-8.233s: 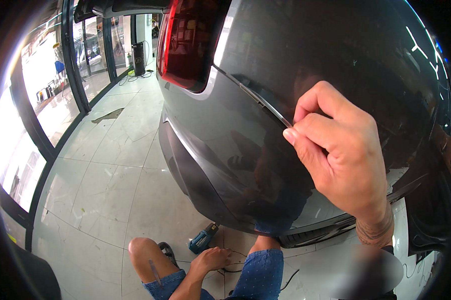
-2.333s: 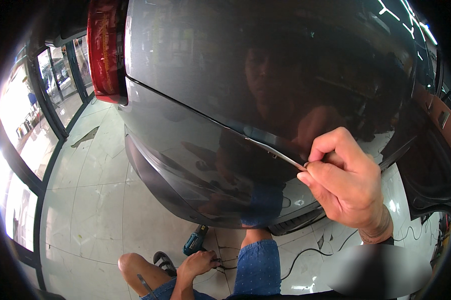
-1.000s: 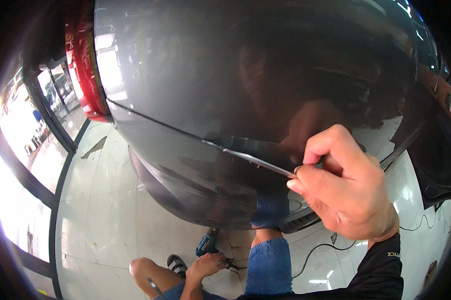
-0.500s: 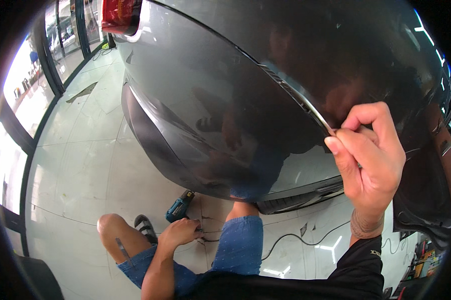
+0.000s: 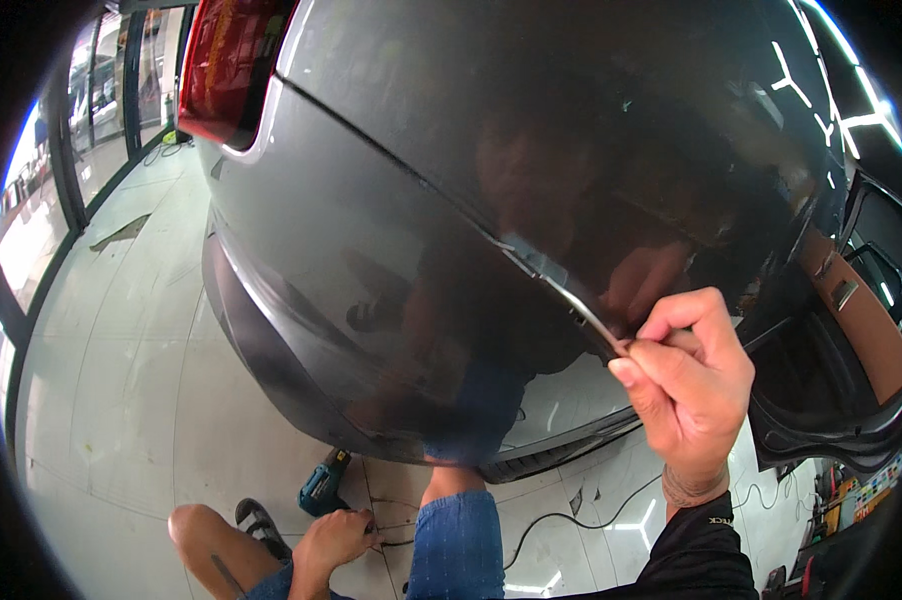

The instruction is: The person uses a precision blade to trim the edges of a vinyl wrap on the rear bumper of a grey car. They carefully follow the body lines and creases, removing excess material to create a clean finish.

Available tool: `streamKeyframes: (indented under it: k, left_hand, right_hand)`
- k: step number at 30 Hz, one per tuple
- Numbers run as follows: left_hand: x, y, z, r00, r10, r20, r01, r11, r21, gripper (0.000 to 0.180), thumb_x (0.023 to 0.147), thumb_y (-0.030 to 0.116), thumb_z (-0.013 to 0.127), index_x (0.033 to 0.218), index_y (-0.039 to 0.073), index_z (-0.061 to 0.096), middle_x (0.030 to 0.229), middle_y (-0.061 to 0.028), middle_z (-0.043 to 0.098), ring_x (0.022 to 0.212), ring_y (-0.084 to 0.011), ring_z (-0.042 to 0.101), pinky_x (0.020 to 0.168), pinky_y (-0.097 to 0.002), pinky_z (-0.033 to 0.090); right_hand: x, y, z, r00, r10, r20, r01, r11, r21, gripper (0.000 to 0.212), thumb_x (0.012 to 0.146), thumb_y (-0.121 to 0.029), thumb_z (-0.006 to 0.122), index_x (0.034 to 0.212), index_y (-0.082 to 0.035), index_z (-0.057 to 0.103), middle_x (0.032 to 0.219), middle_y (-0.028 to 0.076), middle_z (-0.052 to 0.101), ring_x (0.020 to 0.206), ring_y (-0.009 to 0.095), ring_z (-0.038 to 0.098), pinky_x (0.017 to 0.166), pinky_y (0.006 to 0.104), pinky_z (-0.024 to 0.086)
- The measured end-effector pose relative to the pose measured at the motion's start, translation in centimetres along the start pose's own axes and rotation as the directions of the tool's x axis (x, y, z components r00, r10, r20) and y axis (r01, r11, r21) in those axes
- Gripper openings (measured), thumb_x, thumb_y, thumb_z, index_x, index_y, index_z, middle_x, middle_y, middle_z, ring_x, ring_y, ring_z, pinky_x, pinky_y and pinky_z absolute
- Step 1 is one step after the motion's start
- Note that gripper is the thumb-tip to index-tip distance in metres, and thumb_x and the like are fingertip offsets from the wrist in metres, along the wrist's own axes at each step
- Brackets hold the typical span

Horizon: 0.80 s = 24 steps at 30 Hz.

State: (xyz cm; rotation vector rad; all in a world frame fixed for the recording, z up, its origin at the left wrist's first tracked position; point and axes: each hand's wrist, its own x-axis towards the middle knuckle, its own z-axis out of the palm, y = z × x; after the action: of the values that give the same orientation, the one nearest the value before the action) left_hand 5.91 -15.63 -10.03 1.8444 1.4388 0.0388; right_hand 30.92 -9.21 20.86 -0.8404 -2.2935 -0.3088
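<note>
A grey car's rear corner fills the middle, with a dark seam between its bumper (image 5: 311, 300) and the body panel (image 5: 451, 110) above. My right hand (image 5: 693, 375) is closed, thumb and fingertips pinching the lower end of a thin, shiny strip (image 5: 589, 315). That strip runs along the seam and stands slightly off it; a pale, glossy patch shows on the panel at its upper end. My left hand (image 5: 336, 542) is low by my knees, fingers curled around something small and dark that I cannot make out.
A teal and black heat gun (image 5: 321, 482) stands on the tiled floor beyond my left hand. A black cable (image 5: 561, 515) winds across the tiles under the car. The red tail light (image 5: 233, 75) is at upper left, glass doors (image 5: 101, 110) at far left, a detached dark panel (image 5: 811, 370) at right.
The view has shifted, so the car, heat gun and my hands all appear lower and further left. My right hand keeps its pinch on the strip; my left hand stays by my knees.
</note>
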Motion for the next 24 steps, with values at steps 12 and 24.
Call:
streamKeyframes:
  k: [12, 24]
  left_hand:
    - [0.1, -0.2, -0.5, 0.999, 0.004, 0.032, -0.004, 1.0, 0.006, 0.038, 0.084, 0.036, 0.061, 0.103, 0.004, 0.063, 0.092, -0.019, 0.066, 0.093, -0.033, 0.063, 0.082, -0.0411, 0.048]
    - [0.2, -0.7, 0.0, 1.0, 0.01, 0.016, -0.01, 1.0, -0.023, 0.038, 0.082, 0.036, 0.063, 0.102, 0.004, 0.063, 0.095, -0.0172, 0.067, 0.093, -0.032, 0.063, 0.081, -0.0398, 0.049]
  right_hand:
    - [-0.5, 0.5, -0.1, 1.0, -0.019, 0.01, 0.019, 1.0, -0.012, 0.009, 0.077, 0.002, 0.07, 0.082, 0.005, 0.063, 0.09, 0.008, 0.047, 0.064, 0.011, 0.06, 0.053, 0.0224, 0.048]
    - [-1.0, 1.4, -0.2, 0.998, -0.059, 0.006, 0.059, 0.998, 0.002, 0.008, 0.077, 0.004, 0.069, 0.082, 0.006, 0.063, 0.091, 0.009, 0.048, 0.064, 0.011, 0.06, 0.053, 0.0224, 0.048]
